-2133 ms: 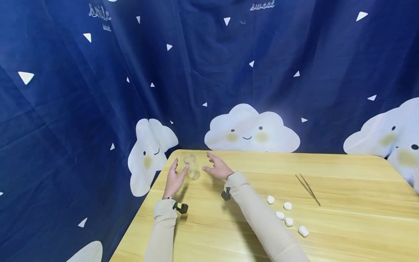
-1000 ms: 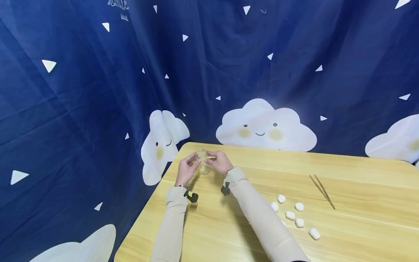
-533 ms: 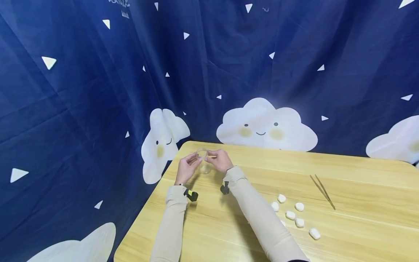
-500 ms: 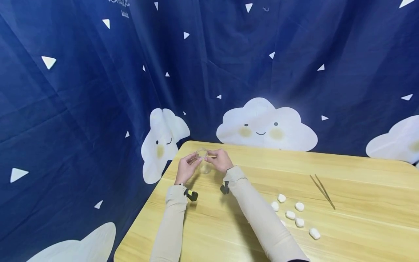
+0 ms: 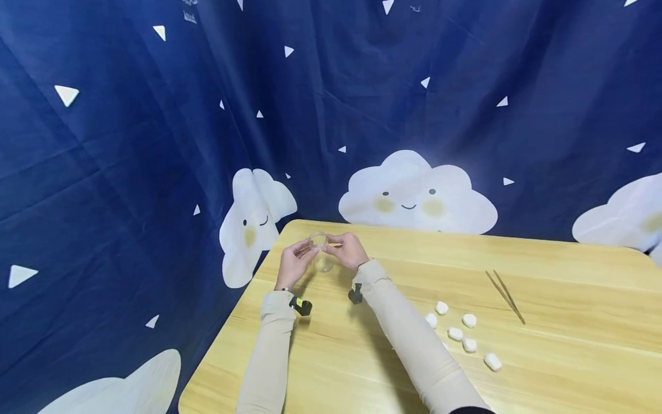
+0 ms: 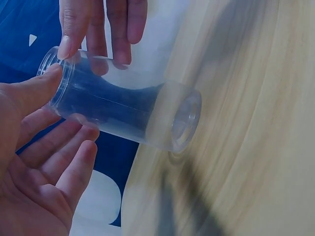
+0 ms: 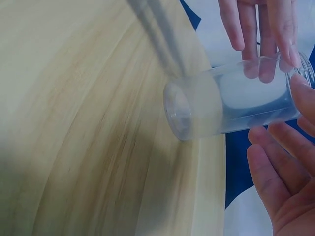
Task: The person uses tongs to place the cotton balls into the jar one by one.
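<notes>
A clear, see-through plastic jar [image 5: 324, 265] stands near the far left corner of the table, its rim uppermost. My left hand [image 5: 292, 266] grips it near the rim from the left, thumb in front and fingers behind. On the opposite side my right hand [image 5: 351, 252] holds the same rim, and the two thumbs nearly meet. No contents show through the jar [image 6: 128, 105] in the left wrist view. Whether its base touches the wood or hovers just above it, I cannot tell. The right wrist view shows fingers of both hands around the jar [image 7: 206, 108].
Several small white marshmallow-like pieces [image 5: 469, 320] lie on the wooden table [image 5: 579, 299], some close to the right sleeve [image 5: 408, 339]. Metal tweezers [image 5: 505, 296] rest farther right, spread apart. A blue curtain [image 5: 362, 69] with white clouds borders the table at the back and left.
Two seconds ago both hands were spread apart on either side of the jar. They have since come together and gripped its rim. Over the last second the grip looks unchanged; the view shifts slightly.
</notes>
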Action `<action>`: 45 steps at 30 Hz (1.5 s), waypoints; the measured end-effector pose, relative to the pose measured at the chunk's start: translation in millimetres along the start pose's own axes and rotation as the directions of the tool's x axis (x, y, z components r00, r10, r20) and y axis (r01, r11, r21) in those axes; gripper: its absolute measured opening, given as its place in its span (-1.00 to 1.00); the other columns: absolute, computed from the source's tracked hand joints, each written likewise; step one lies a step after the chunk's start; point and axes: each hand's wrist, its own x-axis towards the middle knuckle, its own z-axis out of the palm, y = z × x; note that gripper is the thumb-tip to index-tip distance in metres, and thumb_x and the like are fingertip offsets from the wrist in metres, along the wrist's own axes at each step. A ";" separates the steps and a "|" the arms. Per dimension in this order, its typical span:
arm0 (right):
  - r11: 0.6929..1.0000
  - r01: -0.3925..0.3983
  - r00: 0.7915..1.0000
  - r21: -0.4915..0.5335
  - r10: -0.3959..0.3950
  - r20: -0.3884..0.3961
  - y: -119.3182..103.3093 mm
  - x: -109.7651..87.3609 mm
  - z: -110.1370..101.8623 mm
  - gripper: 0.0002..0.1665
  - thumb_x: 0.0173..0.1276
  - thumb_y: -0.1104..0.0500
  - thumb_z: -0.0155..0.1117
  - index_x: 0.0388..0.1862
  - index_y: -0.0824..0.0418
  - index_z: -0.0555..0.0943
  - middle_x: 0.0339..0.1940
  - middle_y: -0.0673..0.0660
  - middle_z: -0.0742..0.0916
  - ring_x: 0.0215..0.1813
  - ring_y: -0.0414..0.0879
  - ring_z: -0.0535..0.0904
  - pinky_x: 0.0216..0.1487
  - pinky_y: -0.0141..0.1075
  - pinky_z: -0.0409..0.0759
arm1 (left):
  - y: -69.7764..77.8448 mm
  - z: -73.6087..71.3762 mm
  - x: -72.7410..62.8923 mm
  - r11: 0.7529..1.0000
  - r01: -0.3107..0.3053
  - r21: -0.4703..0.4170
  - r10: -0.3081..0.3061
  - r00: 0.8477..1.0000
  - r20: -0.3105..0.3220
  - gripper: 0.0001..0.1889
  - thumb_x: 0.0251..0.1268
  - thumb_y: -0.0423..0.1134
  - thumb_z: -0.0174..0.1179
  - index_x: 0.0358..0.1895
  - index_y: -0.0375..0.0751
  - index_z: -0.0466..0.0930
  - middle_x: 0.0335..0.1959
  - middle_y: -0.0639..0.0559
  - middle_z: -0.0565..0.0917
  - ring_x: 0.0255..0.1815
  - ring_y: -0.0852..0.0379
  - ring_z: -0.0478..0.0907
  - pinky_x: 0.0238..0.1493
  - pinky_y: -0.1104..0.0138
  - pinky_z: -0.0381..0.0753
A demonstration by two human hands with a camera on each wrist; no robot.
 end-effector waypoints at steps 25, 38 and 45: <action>0.999 -0.004 1.000 -0.036 0.004 -0.008 1.5 -16.6 -18.5 -0.51 0.36 0.12 0.48 0.21 0.29 0.67 0.24 0.27 0.70 0.06 0.15 0.80 0.11 -0.14 0.81 | 6.1 16.6 -7.8 0.999 0.001 -0.049 0.000 1.000 0.021 -0.49 0.38 -0.31 0.36 0.32 -0.47 0.52 0.32 -0.39 0.59 0.35 -0.26 0.59 0.35 0.20 0.66; 1.000 -0.013 1.000 -0.017 0.012 -0.017 2.0 -27.6 -30.2 -0.49 0.35 0.13 0.49 0.20 0.34 0.66 0.23 0.30 0.70 0.03 0.17 0.80 0.07 -0.14 0.81 | 7.1 25.8 -8.6 0.999 -0.009 -0.046 0.011 0.998 0.055 -0.47 0.35 -0.27 0.39 0.31 -0.46 0.54 0.31 -0.37 0.61 0.32 -0.25 0.62 0.28 0.28 0.70; 1.000 -0.016 1.000 -0.005 0.016 -0.027 2.8 -34.0 -34.1 -0.50 0.35 0.13 0.49 0.19 0.33 0.67 0.22 0.29 0.70 0.04 0.15 0.80 0.07 -0.16 0.81 | 9.3 31.4 -11.6 0.999 -0.002 -0.046 0.005 0.998 0.062 -0.46 0.36 -0.25 0.39 0.31 -0.45 0.54 0.32 -0.38 0.61 0.32 -0.26 0.62 0.32 0.18 0.69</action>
